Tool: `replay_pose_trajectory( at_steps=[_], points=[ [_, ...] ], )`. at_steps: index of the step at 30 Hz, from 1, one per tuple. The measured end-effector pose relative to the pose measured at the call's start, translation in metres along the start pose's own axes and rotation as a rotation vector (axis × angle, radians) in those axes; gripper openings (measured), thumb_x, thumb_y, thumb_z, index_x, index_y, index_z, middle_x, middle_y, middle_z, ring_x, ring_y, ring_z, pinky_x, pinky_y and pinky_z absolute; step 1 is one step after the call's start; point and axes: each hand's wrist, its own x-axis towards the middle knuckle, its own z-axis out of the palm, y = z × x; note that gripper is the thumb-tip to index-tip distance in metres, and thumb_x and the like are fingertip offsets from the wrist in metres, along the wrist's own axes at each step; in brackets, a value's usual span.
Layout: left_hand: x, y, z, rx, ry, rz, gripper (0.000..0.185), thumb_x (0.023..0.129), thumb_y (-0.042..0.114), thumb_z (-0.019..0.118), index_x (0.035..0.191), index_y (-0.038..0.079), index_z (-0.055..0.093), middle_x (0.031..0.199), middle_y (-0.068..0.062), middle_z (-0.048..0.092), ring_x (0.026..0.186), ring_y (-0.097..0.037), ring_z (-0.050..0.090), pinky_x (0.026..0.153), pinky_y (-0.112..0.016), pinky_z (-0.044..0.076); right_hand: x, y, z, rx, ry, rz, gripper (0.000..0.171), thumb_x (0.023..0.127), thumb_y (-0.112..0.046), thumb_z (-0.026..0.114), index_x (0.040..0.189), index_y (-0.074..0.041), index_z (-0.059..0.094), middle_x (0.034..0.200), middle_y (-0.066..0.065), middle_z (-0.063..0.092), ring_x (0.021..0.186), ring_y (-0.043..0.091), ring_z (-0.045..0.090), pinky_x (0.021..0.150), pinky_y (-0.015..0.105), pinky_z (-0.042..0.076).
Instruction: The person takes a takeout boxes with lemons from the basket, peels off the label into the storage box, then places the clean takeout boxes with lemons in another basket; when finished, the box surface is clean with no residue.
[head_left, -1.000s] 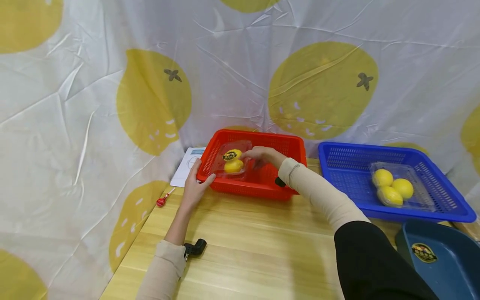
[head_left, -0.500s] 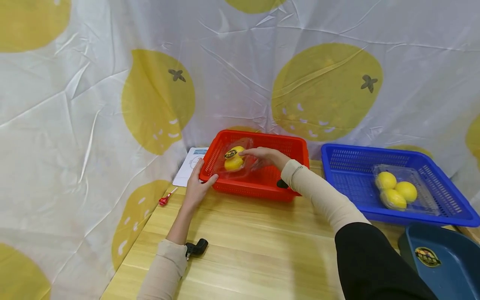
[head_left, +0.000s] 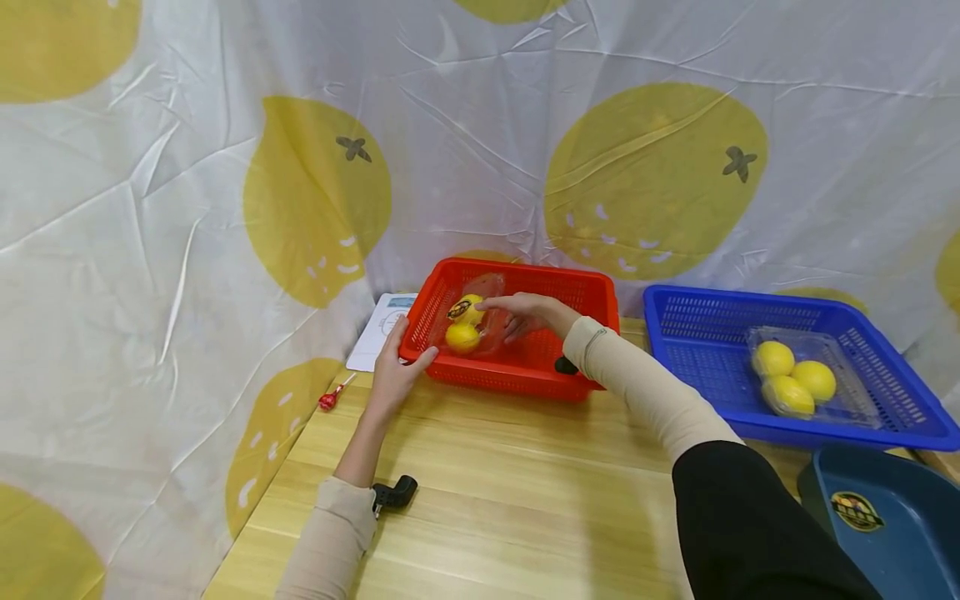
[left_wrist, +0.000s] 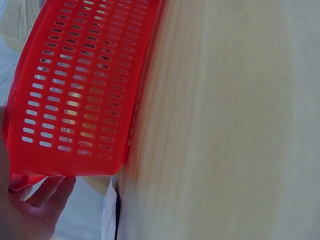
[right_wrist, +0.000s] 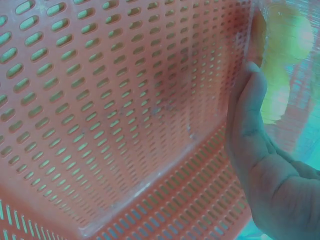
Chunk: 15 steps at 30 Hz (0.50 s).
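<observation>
On the table (head_left: 525,500) we find the left basket (head_left: 517,367) at twelve o'clock, a clamshell of lemons (head_left: 467,323) in its nine o'clock end. The second basket (head_left: 862,433) sits at two o'clock, holding another clamshell (head_left: 810,379); a tray (head_left: 900,533) lies at four.

Both forearms wear snug beige sleeves reaching the wrists; a black outer sleeve covers the right upper arm. Small black devices sit at both wrists. The hands are bare.
</observation>
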Motion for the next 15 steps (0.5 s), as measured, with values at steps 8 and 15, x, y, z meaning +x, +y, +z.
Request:
replay_pose_trajectory(
  at_steps=[8,15],
  points=[
    [-0.0019,0.0003,-0.0011,0.003,-0.002,-0.01,0.084,0.087,0.034,0.072,0.154,0.011,0.028,0.163,-0.006,0.022,0.148,-0.025,0.027,0.116,-0.045,0.035,-0.0058,-0.0049,-0.0001,-0.047,0.009,0.005,0.066,0.089,-0.056,0.06,0.139,-0.015,0.048,0.069,0.008,0.06,0.072,0.022,0.067,0.095,0.04,0.055],
    [-0.0002,-0.0002,-0.0013,0.011,0.007,0.007,0.084,0.086,0.036,0.073,0.154,0.011,0.029,0.163,-0.007,0.024,0.149,-0.024,0.026,0.117,-0.044,0.033,-0.0101,-0.0099,-0.0054,-0.032,0.003,0.008,0.075,0.087,-0.056,0.061,0.142,-0.009,0.039,0.072,0.008,0.062,0.075,0.023,0.067,0.096,0.042,0.054]
  ],
)
